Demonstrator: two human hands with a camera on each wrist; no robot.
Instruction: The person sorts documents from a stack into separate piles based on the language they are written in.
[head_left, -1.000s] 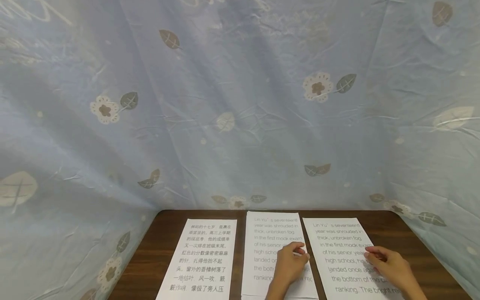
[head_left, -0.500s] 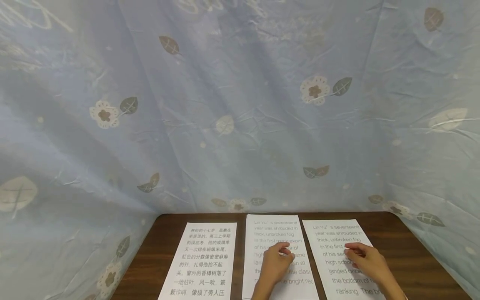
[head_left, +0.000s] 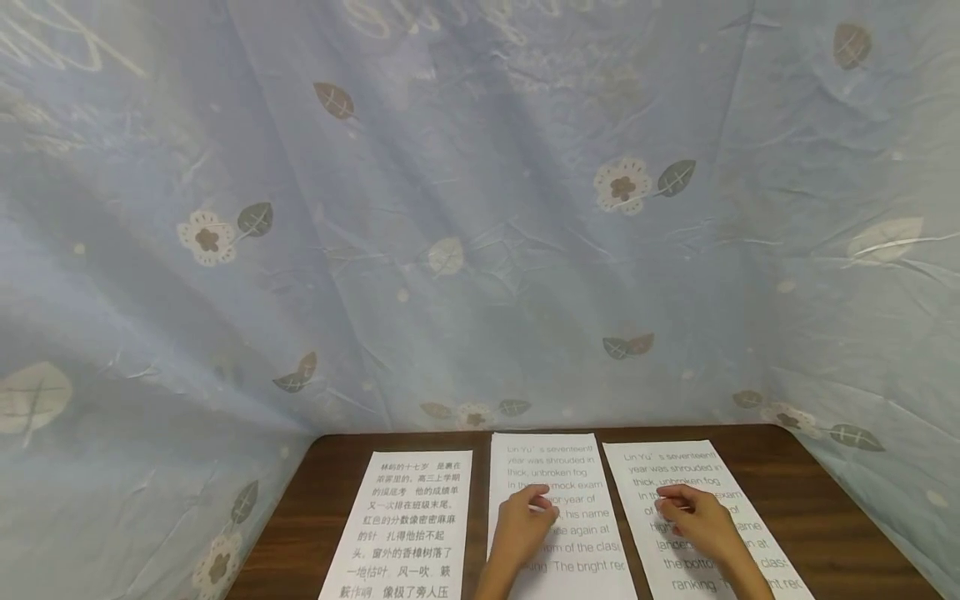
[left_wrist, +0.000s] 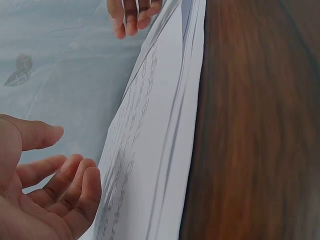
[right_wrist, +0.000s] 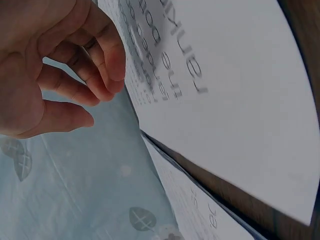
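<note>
Patterned cloth (head_left: 450, 325) hangs behind the dark surface (head_left: 311, 504). On it lies the middle paper stack (head_left: 577, 537), with Chinese-text paper (head_left: 405, 525) to its left and English-text paper (head_left: 671, 557) to its right. The left hand (head_left: 522, 525), over the stack, and right hand (head_left: 697, 518), right of it, have drifted leftward, fingers loosely bent, gripping nothing; seemingly no paper is taken up.

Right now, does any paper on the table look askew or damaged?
Slightly: in the left wrist view, layers of the middle paper stack do not line up at its near edge. I see no tear.
</note>
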